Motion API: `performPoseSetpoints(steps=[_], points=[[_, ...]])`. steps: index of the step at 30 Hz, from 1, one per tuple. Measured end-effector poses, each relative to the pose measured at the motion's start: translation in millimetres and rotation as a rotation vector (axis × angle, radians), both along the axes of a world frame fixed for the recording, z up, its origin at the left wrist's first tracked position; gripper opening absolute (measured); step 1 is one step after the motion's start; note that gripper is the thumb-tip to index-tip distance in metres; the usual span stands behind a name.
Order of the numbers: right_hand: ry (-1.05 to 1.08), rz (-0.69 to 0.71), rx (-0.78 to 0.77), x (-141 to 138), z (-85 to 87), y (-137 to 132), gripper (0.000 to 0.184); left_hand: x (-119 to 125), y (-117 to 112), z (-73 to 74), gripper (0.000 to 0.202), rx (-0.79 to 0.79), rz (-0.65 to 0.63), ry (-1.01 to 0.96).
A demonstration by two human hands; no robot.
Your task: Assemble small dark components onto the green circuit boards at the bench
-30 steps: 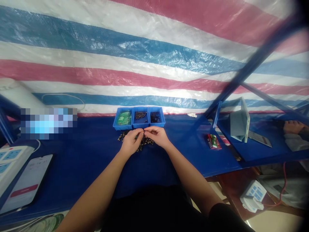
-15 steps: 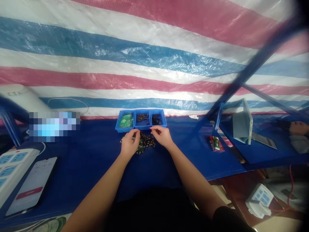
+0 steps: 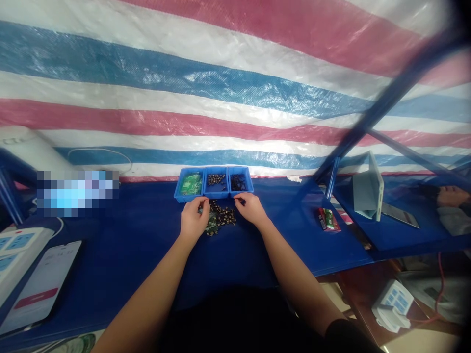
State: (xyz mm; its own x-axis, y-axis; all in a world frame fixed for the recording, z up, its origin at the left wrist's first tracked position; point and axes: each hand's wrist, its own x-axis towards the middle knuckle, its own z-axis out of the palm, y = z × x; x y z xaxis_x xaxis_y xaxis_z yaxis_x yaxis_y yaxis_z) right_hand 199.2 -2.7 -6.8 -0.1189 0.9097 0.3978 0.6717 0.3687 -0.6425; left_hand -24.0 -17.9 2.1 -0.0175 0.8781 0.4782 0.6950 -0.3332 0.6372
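Observation:
My left hand [image 3: 194, 219] is closed in a pinch at the left side of a pile of small dark and brass-coloured metal parts [image 3: 225, 216]. What its fingertips hold, if anything, is too small to make out. My right hand [image 3: 251, 208] also pinches, just right of the pile and in front of the bins; its fingertips show nothing I can name. Dark green pieces [image 3: 212, 225] lie partly under the left hand. Behind the hands stand three joined blue bins: one with green pieces [image 3: 191, 184], one with brass-coloured parts [image 3: 216, 179], one with black parts [image 3: 238, 182].
A phone [image 3: 42, 284] and a white power strip [image 3: 22, 250] lie at the left. To the right are a small red and green box [image 3: 328, 219], a tablet in a stand case [image 3: 370, 189] and another phone [image 3: 400, 214]. A person's hand [image 3: 452, 196] shows at the far right.
My hands have moved slightly apart, the right one a little to the right. The view has shifted slightly. The bins and the pile look the same.

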Motion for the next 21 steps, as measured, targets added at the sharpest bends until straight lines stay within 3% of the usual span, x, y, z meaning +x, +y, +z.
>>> performPoseSetpoints(steps=[7, 21], points=[[-0.164, 0.235, -0.072, -0.1, 5.6, -4.9, 0.032, 0.0, -1.4, 1.0, 0.023, -0.005, -0.002, -0.005], [-0.24, 0.219, -0.178, 2.0, 9.8, -4.5, 0.018, -0.5, -0.9, 0.0, 0.023, -0.019, 0.01, 0.016]])
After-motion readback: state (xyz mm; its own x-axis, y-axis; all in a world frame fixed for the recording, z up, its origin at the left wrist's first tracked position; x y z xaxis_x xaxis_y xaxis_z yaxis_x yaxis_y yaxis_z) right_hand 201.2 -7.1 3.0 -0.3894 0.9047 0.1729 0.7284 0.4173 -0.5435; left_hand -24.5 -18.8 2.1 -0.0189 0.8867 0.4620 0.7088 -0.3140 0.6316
